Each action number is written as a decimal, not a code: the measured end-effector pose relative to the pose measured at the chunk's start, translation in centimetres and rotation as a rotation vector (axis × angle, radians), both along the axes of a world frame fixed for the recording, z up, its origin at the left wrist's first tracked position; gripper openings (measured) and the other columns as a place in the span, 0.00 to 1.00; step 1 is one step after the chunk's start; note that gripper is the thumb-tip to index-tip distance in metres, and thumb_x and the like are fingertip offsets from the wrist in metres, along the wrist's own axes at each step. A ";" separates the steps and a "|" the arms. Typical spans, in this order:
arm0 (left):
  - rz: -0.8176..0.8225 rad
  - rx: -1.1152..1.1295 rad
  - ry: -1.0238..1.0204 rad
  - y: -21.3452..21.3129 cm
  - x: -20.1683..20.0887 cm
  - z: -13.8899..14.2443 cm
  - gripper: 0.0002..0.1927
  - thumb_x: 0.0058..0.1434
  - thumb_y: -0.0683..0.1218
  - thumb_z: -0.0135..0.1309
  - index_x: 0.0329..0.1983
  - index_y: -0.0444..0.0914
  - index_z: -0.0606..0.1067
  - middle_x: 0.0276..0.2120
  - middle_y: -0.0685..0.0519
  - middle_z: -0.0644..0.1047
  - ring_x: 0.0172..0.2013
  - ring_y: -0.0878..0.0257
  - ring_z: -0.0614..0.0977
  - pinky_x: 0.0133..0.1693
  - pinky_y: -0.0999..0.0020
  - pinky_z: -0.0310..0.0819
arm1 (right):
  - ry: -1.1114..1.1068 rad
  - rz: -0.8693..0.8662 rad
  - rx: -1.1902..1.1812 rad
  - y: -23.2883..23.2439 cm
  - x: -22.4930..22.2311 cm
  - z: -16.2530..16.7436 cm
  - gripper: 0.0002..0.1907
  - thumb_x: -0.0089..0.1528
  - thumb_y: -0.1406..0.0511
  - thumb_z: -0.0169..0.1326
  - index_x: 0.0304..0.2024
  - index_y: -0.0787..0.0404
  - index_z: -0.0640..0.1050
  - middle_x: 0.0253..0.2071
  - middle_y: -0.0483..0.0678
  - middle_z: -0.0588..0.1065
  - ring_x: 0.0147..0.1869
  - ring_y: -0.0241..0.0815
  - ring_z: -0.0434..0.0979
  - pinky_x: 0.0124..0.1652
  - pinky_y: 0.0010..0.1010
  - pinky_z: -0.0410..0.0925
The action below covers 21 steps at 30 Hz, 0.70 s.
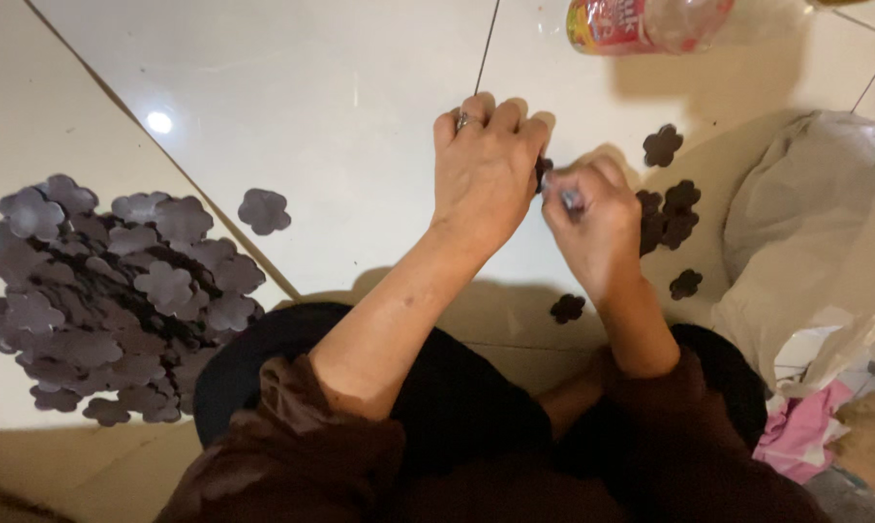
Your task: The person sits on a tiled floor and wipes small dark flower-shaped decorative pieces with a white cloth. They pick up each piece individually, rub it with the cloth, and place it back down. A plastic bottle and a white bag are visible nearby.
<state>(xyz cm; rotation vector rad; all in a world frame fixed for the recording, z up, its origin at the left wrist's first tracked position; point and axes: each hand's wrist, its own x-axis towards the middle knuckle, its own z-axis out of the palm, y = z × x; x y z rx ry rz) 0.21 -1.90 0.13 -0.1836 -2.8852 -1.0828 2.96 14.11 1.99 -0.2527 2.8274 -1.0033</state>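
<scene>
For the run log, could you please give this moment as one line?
left hand: holds dark flower piece | right hand: holds thin tool | flower pile: on floor

Plastic bottle (pixel 650 24), crumpled white bag (pixel 805 242), pink wrapper (pixel 800 436) on tiled floor (pixel 311 87)

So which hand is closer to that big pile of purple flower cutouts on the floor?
Left. The left hand is nearer the pile of flower cutouts, which lies off to its left; the right hand is farther away, beyond the left.
</scene>
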 end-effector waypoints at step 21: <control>0.062 0.198 -0.132 0.1 -0.3 -0.3 0.08 0.53 0.42 0.62 0.29 0.40 0.73 0.25 0.52 0.79 0.31 0.53 0.80 0.38 0.55 0.67 | -0.059 -0.175 -0.266 3.2 -1.5 -0.5 0.05 0.68 0.77 0.63 0.45 0.68 0.81 0.40 0.46 0.74 0.39 0.29 0.72 0.41 0.20 0.67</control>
